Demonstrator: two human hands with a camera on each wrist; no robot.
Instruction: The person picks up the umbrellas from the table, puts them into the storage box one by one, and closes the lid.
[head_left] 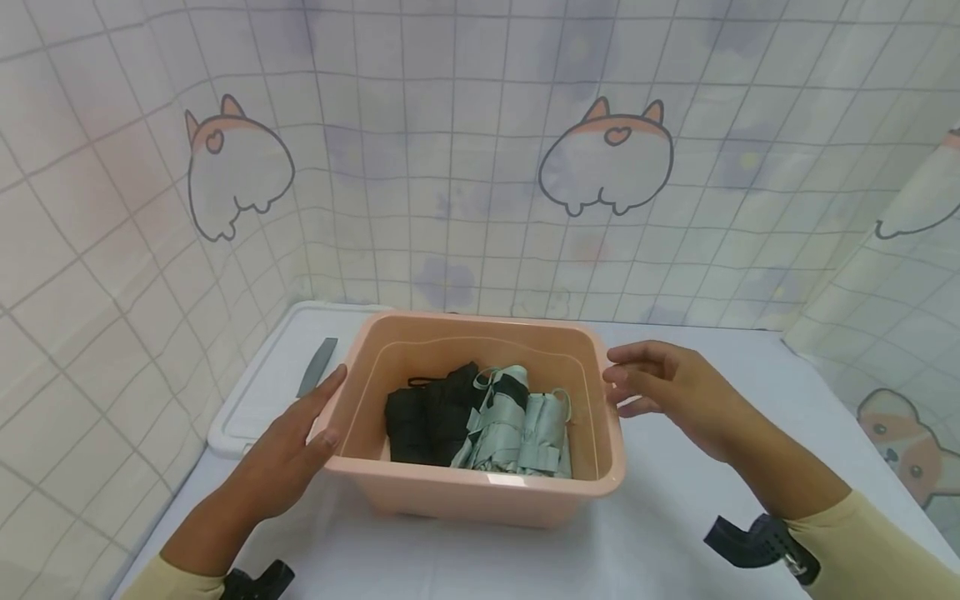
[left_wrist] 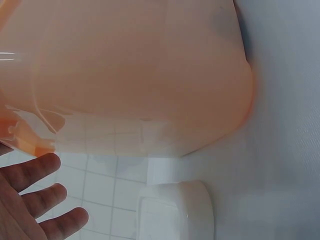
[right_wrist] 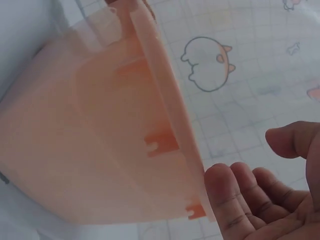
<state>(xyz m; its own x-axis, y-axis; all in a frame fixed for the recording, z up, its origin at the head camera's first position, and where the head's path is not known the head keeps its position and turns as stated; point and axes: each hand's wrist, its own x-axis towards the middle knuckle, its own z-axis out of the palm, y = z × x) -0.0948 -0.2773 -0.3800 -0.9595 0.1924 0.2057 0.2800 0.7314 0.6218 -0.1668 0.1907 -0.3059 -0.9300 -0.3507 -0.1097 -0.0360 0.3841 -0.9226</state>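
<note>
A peach plastic bin [head_left: 465, 498] stands on the white table in the head view. Inside it lie black bundled fabric items [head_left: 431, 417] on the left and pale green folded umbrellas [head_left: 502, 425], with cord loops, on the right. My left hand [head_left: 281, 454] is at the bin's left rim, thumb by the edge; its fingers [left_wrist: 42, 200] extend loosely beside the bin wall in the left wrist view. My right hand [head_left: 667, 392] is by the right rim, fingers gently bent and holding nothing. In the right wrist view, its fingertips [right_wrist: 222, 182] are right at the rim.
A white flat-topped box or lid [head_left: 258, 392] with a grey strip [head_left: 318, 367] lies behind and left of the bin. A gridded curtain [head_left: 480, 208] with dog drawings encloses the table at the back and sides. White tabletop [head_left: 697, 492] extends to the bin's right.
</note>
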